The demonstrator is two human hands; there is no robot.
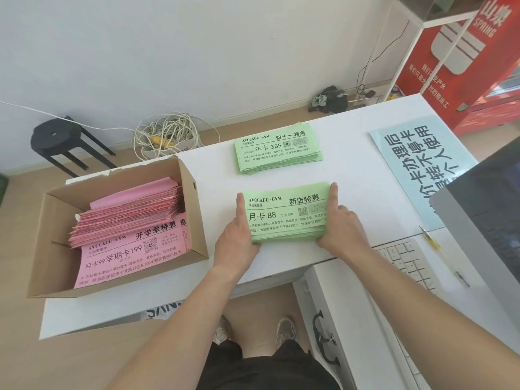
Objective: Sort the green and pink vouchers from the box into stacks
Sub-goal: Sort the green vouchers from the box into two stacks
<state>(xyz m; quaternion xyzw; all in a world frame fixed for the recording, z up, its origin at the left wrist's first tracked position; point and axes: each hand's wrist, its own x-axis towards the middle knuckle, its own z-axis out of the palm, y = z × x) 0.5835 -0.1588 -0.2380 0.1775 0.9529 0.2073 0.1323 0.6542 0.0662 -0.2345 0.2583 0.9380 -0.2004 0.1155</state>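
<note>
Fingers (240, 205) of left hand (239, 239), right hand (342, 229) clasp near green stack (287, 218).

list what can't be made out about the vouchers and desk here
Head view:
- Pink vouchers in the box: lower ones buried, count unknown.
- Near green stack: side edges covered by left hand and right hand.
- Blue sign: lower text hidden behind the monitor.
- Far green stack: fine print too small.

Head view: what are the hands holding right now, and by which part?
Both hands hold the near green voucher stack by its short ends: left hand at the left edge, right hand at the right, thumbs along the sides.
</note>
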